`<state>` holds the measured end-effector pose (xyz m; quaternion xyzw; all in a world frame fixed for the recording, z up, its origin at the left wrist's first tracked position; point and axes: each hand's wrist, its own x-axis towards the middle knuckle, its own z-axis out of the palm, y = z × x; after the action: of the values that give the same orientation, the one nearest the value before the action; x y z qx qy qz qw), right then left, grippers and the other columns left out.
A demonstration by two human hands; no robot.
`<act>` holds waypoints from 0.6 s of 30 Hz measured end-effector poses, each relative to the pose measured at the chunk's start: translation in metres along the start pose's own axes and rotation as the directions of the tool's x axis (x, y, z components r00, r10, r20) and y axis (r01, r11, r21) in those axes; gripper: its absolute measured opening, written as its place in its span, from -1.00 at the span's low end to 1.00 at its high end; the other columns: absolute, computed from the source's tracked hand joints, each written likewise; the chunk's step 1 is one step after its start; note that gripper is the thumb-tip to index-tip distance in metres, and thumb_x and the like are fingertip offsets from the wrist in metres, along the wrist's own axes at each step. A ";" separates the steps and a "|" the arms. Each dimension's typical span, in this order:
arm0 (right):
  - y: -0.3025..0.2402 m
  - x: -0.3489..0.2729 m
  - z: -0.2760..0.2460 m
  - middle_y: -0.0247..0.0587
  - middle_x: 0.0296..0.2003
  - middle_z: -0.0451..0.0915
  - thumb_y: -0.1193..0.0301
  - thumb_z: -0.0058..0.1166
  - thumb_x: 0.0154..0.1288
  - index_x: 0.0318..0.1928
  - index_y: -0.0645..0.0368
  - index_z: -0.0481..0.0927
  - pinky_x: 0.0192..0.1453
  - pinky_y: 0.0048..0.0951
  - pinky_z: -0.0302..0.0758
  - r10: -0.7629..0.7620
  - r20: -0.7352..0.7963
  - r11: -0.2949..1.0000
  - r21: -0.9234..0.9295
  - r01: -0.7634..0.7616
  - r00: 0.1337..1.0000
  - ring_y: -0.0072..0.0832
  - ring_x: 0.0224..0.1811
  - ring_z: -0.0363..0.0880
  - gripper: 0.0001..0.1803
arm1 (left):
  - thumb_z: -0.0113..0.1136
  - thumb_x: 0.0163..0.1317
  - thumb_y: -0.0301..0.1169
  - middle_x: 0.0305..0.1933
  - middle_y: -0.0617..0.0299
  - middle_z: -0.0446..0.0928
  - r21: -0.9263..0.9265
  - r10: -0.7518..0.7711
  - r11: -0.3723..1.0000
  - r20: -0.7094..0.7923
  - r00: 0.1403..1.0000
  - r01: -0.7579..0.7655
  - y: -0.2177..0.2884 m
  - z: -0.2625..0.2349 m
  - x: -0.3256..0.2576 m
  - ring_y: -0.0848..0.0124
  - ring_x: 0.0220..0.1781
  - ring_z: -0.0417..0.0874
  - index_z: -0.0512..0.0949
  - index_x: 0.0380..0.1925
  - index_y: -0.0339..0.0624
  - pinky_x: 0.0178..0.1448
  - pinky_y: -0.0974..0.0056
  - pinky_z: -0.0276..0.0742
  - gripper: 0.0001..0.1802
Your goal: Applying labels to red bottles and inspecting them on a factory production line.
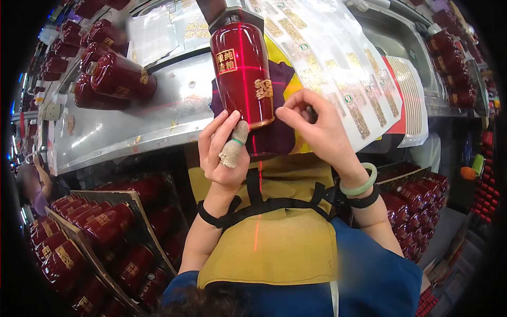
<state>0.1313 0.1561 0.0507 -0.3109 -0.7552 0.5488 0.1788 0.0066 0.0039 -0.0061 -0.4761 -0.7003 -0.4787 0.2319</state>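
Note:
A glossy dark red bottle (240, 68) with gold emblems lies tilted on a dark purple cloth (281, 79), its base toward me and its neck in a dark holder (211, 10). My left hand (224, 150) is closed against the bottle's lower left edge. One of its fingers wears a knitted cover (234, 148) with a green band. My right hand (319, 124) is at the lower right of the base, fingers curled and thumb near the index finger. Whatever it may hold is too small or hidden. Red laser lines cross the bottle.
Sheets of gold emblem stickers (338, 63) spread to the right, beside a metal sink (393, 34). More red bottles (124, 76) stand on the metal bench (153, 113) at left. Crates of bottles (108, 222) flank me below, and another person (39, 185) is at far left.

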 end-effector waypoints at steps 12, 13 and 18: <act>0.005 0.003 0.015 -0.52 -0.38 0.51 0.39 0.38 0.35 -0.20 0.22 0.60 -0.27 -0.61 0.29 0.120 0.179 0.953 0.255 -0.164 0.977 -0.75 -0.37 0.31 -0.79 | 0.40 0.19 -0.73 -0.01 0.04 0.75 0.011 0.037 0.999 0.010 0.999 -0.037 -0.001 0.000 -0.001 0.09 0.06 0.76 0.69 -0.05 -0.43 0.15 0.15 0.71 -0.70; 0.006 0.004 0.015 -0.59 -0.39 0.47 0.43 0.36 0.37 -0.20 0.19 0.60 -0.33 -0.63 0.20 0.105 0.187 0.952 0.264 -0.152 0.977 -0.81 -0.41 0.23 -0.83 | 0.40 0.19 -0.73 -0.01 0.03 0.75 0.012 0.029 1.000 0.013 1.000 -0.029 -0.001 0.000 -0.001 0.10 0.06 0.76 0.69 -0.04 -0.44 0.16 0.15 0.71 -0.69; 0.004 0.001 0.019 -0.45 -0.39 0.57 0.35 0.38 0.36 -0.20 0.25 0.64 -0.24 -0.56 0.39 0.148 0.139 0.941 0.286 -0.183 0.979 -0.69 -0.37 0.39 -0.77 | 0.37 0.21 -0.75 0.01 -0.02 0.73 -0.029 -0.018 0.999 0.002 1.000 0.018 -0.003 0.000 -0.004 0.11 0.08 0.75 0.65 0.03 -0.45 0.20 0.15 0.69 -0.65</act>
<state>0.1198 0.1445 0.0405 -0.3108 -0.6441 0.6862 0.1329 0.0059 0.0019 -0.0099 -0.4734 -0.6977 -0.4907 0.2200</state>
